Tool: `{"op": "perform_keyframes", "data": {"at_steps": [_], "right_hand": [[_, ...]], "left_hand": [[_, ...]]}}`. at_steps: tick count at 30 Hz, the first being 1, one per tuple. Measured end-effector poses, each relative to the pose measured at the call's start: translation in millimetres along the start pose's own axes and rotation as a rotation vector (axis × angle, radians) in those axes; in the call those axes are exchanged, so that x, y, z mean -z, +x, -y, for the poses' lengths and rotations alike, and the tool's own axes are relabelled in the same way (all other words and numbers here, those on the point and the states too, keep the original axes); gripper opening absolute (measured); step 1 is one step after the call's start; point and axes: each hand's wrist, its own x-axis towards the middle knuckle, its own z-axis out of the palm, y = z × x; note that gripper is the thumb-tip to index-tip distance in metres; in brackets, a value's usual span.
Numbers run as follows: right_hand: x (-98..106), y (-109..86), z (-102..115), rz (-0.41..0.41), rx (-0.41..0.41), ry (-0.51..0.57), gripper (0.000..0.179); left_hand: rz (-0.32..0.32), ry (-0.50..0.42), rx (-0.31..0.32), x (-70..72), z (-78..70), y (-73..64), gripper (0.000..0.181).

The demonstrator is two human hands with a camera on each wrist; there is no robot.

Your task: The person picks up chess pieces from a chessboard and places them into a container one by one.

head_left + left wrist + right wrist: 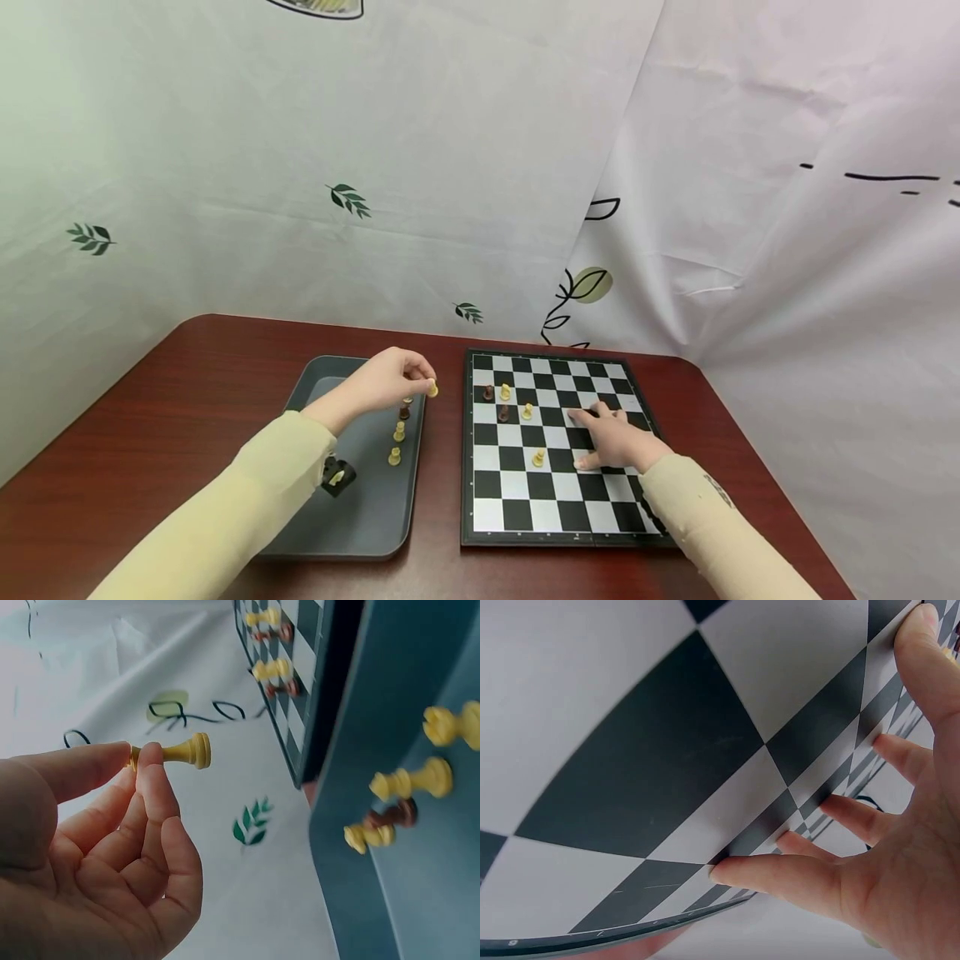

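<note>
Thumb and fingertips of my left hand (382, 382) pinch a cream chess piece (432, 389) in the air above the tray's right edge. In the left wrist view the piece's round base (201, 750) points away from the fingers, and its top is hidden by them. My right hand (617, 439) rests on the right half of the chessboard (513, 517), fingers spread and fingertips touching its squares. On the board's left half stand two brown pieces, one at the far left (489, 392), and several cream ones, the nearest a cream piece (538, 457).
Left of the board lies a grey tray (367, 533). Along its right side stand a cream rook (394, 456), another cream piece (400, 431) and a brown piece (405, 412). The dark red table (217, 392) ends at a patterned cloth (420, 250) behind.
</note>
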Motion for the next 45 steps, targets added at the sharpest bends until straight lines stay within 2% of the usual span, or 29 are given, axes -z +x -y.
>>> {"op": "perform_keyframes", "data": {"at_steps": [12,24,31,45], "right_hand": [[-0.1,0.0,1.7,0.006,-0.021,0.013,0.081],[-1.0,0.5,1.2,0.007,-0.013,0.015,0.08],[0.0,0.4,0.4,-0.008,0.003,-0.004,0.08],[-1.2,0.9,-0.2,-0.013,0.001,-0.006,0.081]], "left_hand": [[-0.036,0.036,0.054,11.1,36.1,2.5,0.013],[-0.061,0.039,0.093,7.1,66.3,7.0,0.016],[-0.078,0.039,0.102,2.9,76.6,11.5,0.016],[-0.105,0.039,0.154,-3.3,87.4,15.9,0.015]]}}
